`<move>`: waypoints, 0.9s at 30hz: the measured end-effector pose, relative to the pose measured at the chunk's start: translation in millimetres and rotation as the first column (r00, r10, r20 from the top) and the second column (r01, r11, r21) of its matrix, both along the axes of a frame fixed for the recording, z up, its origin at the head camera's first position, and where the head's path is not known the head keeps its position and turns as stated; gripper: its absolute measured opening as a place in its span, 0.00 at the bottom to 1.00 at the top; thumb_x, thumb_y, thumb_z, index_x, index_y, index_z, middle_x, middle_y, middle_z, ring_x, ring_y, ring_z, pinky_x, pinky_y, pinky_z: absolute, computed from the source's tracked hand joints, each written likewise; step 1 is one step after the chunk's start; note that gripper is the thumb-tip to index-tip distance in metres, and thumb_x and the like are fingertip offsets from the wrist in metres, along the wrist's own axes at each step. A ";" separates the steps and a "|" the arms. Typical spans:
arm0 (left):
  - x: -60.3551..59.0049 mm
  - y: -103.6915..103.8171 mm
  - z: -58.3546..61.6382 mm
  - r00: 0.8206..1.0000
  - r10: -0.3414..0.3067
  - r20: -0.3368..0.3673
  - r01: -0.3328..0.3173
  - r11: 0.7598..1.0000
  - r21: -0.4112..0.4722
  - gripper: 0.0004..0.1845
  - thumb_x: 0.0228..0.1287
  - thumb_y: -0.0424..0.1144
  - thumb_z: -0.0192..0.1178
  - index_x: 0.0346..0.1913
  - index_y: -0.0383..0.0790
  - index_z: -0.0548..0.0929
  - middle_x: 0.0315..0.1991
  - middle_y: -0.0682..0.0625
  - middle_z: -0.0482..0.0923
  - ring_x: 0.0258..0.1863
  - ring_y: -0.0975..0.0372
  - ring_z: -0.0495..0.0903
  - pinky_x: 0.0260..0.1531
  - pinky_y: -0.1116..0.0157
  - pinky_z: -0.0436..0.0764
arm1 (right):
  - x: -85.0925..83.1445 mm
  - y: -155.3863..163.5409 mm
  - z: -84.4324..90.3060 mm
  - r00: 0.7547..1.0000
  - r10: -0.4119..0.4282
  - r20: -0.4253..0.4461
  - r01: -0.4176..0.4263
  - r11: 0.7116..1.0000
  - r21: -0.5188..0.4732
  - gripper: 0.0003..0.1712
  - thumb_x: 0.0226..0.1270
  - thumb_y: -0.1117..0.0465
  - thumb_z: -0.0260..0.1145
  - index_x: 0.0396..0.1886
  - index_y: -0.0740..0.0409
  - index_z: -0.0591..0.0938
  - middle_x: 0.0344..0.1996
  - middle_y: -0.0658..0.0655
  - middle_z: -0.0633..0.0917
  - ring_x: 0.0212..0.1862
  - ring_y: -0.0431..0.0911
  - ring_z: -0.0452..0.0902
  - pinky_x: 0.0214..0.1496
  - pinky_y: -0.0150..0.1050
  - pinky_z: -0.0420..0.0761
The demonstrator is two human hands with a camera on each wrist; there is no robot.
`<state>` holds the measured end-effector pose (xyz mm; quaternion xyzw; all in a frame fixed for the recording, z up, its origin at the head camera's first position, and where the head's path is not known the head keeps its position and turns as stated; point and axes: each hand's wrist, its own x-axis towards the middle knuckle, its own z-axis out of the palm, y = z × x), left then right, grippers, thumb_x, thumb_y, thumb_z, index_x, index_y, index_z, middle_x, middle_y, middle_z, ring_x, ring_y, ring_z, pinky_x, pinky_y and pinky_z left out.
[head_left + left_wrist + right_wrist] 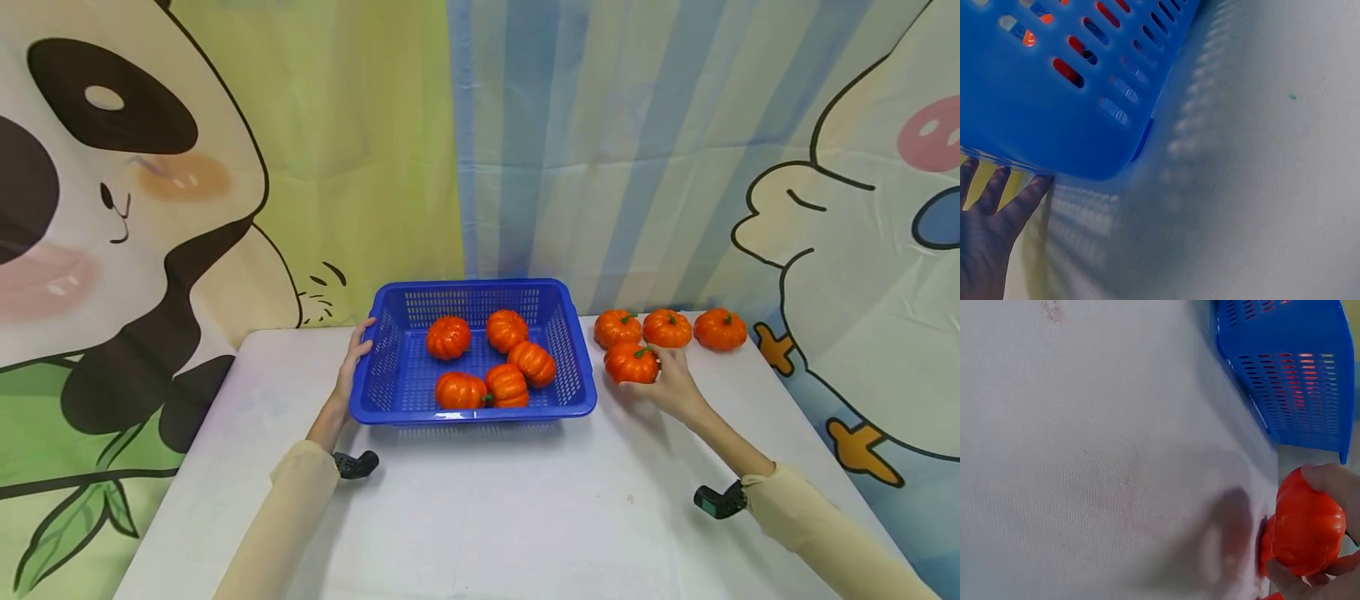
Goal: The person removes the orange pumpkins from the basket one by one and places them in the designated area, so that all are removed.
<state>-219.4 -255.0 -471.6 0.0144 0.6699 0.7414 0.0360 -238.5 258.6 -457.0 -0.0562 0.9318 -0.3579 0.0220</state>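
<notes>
From where I stood, the right hand had its fingers curled round a small orange pumpkin that sat on the white surface, just off the right wall of the blue basket. The basket lay at about nine o'clock from that pumpkin, very near, with only its raised rim between them. The pumpkin was squat and round, stem up, so it had no long axis to mind.

The left hand was on the far side, fingers straight and resting against the basket's left wall, holding nothing. The right hand was plainly the nearer one to the pumpkin.

Three more pumpkins stood in a row at twelve o'clock from the gripped one, the closest nearly touching it. Inside the basket five pumpkins crowded the middle and the right; the left part of its floor lay bare.
</notes>
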 end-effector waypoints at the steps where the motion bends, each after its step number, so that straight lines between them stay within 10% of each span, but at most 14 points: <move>1: -0.2 0.4 -0.1 1.000 0.000 0.000 0.000 1.000 -0.003 0.29 0.74 0.44 0.27 0.76 0.55 0.44 0.78 0.50 0.36 0.68 0.53 0.53 0.58 0.61 0.61 | -0.7 -0.6 -1.8 1.000 -0.007 0.012 0.007 1.000 0.009 0.50 0.56 0.53 0.73 0.68 0.75 0.59 0.64 0.78 0.55 0.64 0.71 0.57 0.65 0.68 0.62; 27: -3.2 -1.5 -3.9 1.000 -0.008 0.021 0.008 1.000 0.005 0.28 0.75 0.45 0.27 0.76 0.59 0.45 0.78 0.51 0.37 0.67 0.54 0.54 0.57 0.61 0.61 | 0.7 -1.7 -22.3 0.997 -0.001 0.075 -0.001 1.000 0.030 0.65 0.52 0.53 0.76 0.73 0.72 0.42 0.63 0.81 0.55 0.64 0.71 0.56 0.65 0.68 0.61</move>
